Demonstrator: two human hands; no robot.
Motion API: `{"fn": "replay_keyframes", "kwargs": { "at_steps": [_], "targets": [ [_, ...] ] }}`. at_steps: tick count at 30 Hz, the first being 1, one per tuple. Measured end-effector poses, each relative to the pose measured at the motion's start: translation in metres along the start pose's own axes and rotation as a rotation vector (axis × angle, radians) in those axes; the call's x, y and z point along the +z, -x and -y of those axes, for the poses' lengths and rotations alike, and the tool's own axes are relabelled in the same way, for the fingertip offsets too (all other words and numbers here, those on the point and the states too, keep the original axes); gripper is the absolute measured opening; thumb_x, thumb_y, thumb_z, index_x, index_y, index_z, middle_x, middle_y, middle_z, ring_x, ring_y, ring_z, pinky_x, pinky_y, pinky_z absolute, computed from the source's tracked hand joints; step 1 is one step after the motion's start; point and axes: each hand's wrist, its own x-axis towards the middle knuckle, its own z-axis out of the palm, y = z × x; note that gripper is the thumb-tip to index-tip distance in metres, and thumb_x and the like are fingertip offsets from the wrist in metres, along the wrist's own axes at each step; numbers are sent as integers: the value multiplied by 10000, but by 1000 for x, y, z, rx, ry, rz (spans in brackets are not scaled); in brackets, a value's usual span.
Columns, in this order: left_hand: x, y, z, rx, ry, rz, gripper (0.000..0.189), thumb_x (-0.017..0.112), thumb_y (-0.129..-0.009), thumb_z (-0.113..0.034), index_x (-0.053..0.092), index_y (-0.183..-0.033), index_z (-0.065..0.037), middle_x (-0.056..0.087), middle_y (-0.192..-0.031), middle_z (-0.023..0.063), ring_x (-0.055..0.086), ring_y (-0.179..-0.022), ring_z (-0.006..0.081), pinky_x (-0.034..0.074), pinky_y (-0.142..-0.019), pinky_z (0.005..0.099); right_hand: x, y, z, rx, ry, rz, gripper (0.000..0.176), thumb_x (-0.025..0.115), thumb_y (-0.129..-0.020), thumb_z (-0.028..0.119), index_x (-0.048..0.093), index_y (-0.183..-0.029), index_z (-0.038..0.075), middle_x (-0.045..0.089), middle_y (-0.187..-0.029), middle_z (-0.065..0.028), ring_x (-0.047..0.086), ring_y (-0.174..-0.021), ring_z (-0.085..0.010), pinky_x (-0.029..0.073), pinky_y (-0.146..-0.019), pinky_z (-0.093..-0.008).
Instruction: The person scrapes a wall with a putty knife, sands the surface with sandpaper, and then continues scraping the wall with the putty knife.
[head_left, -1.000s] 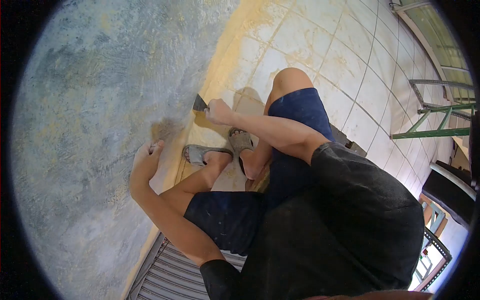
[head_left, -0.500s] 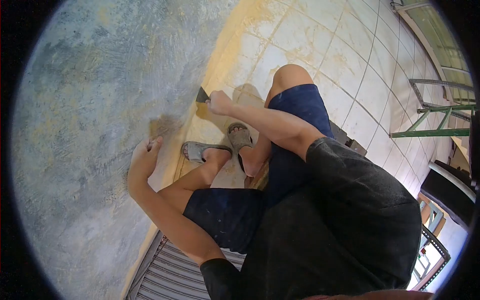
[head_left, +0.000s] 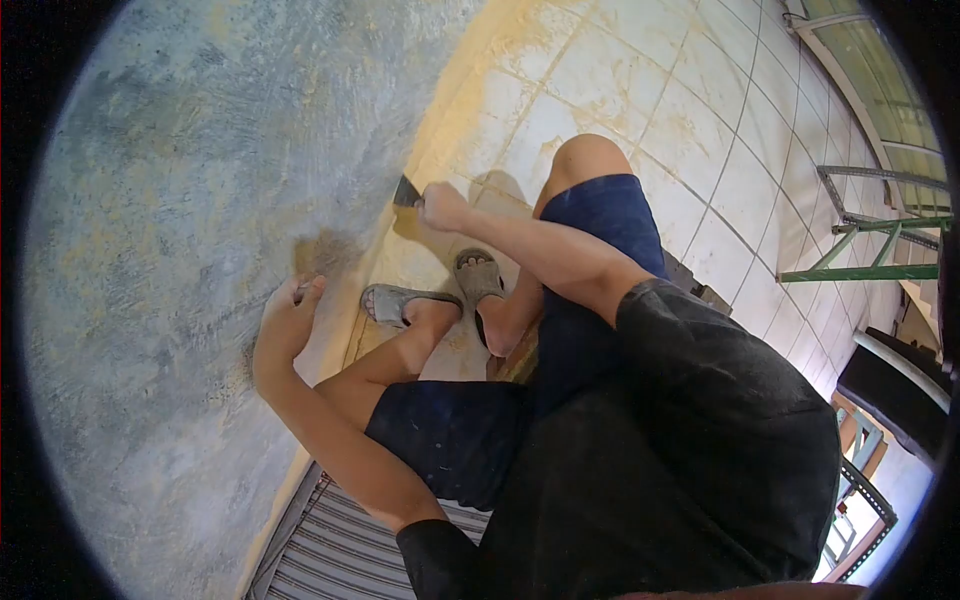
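Observation:
My right hand (head_left: pixel 443 207) is closed round a putty knife (head_left: pixel 406 191), its dark blade at the yellow-dusted strip (head_left: pixel 412 258) where the wall meets the floor. Against the mottled blue-grey wall (head_left: pixel 180 250), my left hand (head_left: pixel 288 318) has its fingers curled in a pinch. A small greyish bit shows between thumb and fingers there, and I cannot tell what it is. A brownish shadowed patch lies on the wall just beyond those fingertips. Below and between my hands are my feet in grey sandals (head_left: pixel 400 303).
White floor tiles (head_left: pixel 690 130) smeared with yellow dust spread at upper right. A green metal frame (head_left: pixel 860 272) stands on the right, with a black round-edged object (head_left: pixel 895 395) below it. Grey ribbed metal slats (head_left: pixel 345 550) lie at the bottom left. I sit low, knees bent.
Both hands stay almost in place, the putty knife still at the wall's foot. The view has shifted very slightly.

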Motion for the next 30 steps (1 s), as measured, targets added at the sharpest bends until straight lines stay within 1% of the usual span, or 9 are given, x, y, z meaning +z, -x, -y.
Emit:
{"fn": "replay_keyframes", "kwargs": {
  "at_steps": [5,9,11,14,21,23,27,29,30],
  "targets": [
    [-4,-4,1,-52,58,71,536,570,-914,-435,571,-1227,0,640,-1114,211,615,-1024,308,458,-876,388,1,6,20,-2,-3,-59,323,596,-816,218,638,-736,-92,608,-755,-334,634,-779,-459,512,-726,-487],
    [-7,3,-12,-30,4,42,530,568,-918,-426,566,-1236,-1,642,-1110,212,616,-1026,305,459,-880,382,-2,-3,-2,-28,-16,-56,310,602,-811,207,636,-732,-90,611,-758,-330,634,-771,-459,511,-718,-490],
    [-12,5,-24,-96,31,80,540,568,-915,-431,566,-1236,4,636,-1122,216,612,-1042,310,458,-891,381,-8,-4,3,6,5,-22,313,598,-814,210,635,-736,-90,612,-759,-328,633,-766,-461,511,-715,-491],
    [-10,4,-16,-48,71,52,553,567,-913,-439,563,-1240,7,629,-1136,220,607,-1058,314,457,-899,377,-4,7,19,-37,22,-38,319,594,-819,211,637,-750,-97,616,-773,-326,633,-778,-459,512,-717,-490],
    [-9,0,-9,-63,-19,45,550,565,-914,-436,564,-1228,16,622,-1156,216,599,-1075,307,456,-903,380,-6,-8,6,6,22,-34,313,586,-836,212,651,-764,-86,620,-782,-324,635,-774,-464,515,-725,-494],
    [-4,-1,0,-35,108,38,547,602,-908,-416,562,-1230,24,645,-1114,158,604,-1010,234,447,-898,337,-3,0,12,14,23,-62,325,584,-840,223,652,-746,-80,617,-767,-324,634,-768,-466,511,-730,-499],
    [-5,2,-3,-48,30,37,525,601,-912,-406,574,-1218,20,644,-1118,156,604,-1013,229,449,-895,331,-6,-12,-8,-27,45,-23,331,589,-836,225,649,-740,-86,616,-757,-324,635,-760,-464,510,-732,-504],
    [-5,0,-2,-23,55,42,561,562,-912,-443,564,-1223,24,621,-1155,218,599,-1071,316,454,-914,381,-2,-9,0,-2,49,-80,334,589,-829,226,645,-733,-89,614,-755,-326,636,-751,-463,511,-731,-508],
    [-8,-2,-3,-19,56,30,561,562,-912,-443,564,-1223,24,621,-1155,218,599,-1071,316,454,-914,381,-3,-11,4,-13,50,-86,334,589,-829,226,645,-733,-89,614,-755,-326,636,-751,-463,511,-731,-508]
  ]
}}
